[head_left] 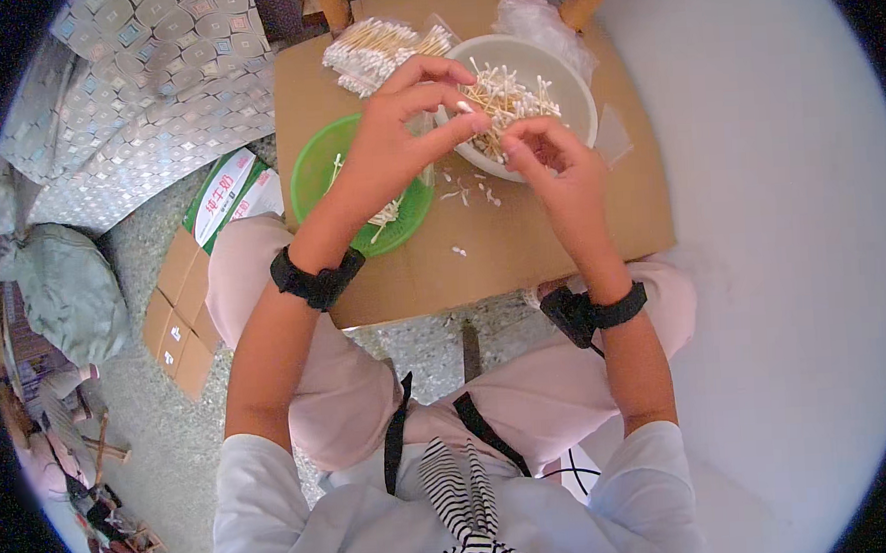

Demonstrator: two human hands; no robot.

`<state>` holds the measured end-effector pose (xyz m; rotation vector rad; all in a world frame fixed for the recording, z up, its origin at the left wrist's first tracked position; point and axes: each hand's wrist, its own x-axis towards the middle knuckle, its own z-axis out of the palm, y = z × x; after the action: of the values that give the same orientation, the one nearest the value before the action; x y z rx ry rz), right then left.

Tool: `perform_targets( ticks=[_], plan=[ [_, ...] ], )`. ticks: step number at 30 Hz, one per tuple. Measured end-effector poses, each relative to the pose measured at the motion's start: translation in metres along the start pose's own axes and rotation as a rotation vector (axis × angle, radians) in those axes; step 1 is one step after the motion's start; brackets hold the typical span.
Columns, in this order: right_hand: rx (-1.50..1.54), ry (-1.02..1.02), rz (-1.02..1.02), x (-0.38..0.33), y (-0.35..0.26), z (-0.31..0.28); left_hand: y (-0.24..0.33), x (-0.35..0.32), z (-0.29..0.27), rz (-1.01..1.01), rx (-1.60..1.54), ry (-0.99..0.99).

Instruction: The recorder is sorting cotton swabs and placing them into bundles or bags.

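My left hand (413, 121) is raised over the gap between two bowls, thumb and forefinger closed in a pinch. A white cotton swab tip (464, 106) shows at its fingers. Close beside it, my right hand (557, 160) has its thumb and fingers curled together at the near rim of the white bowl (584, 134); what they hold, if anything, is too small to make out. Many loose cotton swabs (514, 95) with pale wooden sticks heap up in that bowl. In the green basket (308, 155), partly behind my left wrist, lie a few white swabs (388, 215).
A brown cardboard sheet (483, 269) covers the seat under the bowls. Bundled swabs (376, 55) lie at its far left, a clear plastic bag (540, 26) at the far right. Small white bits (459, 251) are scattered near the bowl. A wall (773, 259) stands on the right.
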<state>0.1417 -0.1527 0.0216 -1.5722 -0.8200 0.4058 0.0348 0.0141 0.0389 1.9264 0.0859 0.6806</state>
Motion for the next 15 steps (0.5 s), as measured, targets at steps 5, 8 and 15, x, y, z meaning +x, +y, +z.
perform_targets(
  ticks=[5, 8, 15],
  plan=[
    [-0.022, -0.118, 0.122, -0.004, 0.005, -0.001, -0.006, 0.000, 0.005, 0.110, 0.144, -0.005],
    [0.023, -0.114, 0.114, 0.001, 0.008, -0.003, -0.008, 0.003, 0.003, 0.162, 0.213, 0.032],
    [0.280, 0.075, 0.048, 0.018, -0.006, -0.001, -0.005, 0.006, -0.006, 0.189, 0.277, 0.032]
  ],
)
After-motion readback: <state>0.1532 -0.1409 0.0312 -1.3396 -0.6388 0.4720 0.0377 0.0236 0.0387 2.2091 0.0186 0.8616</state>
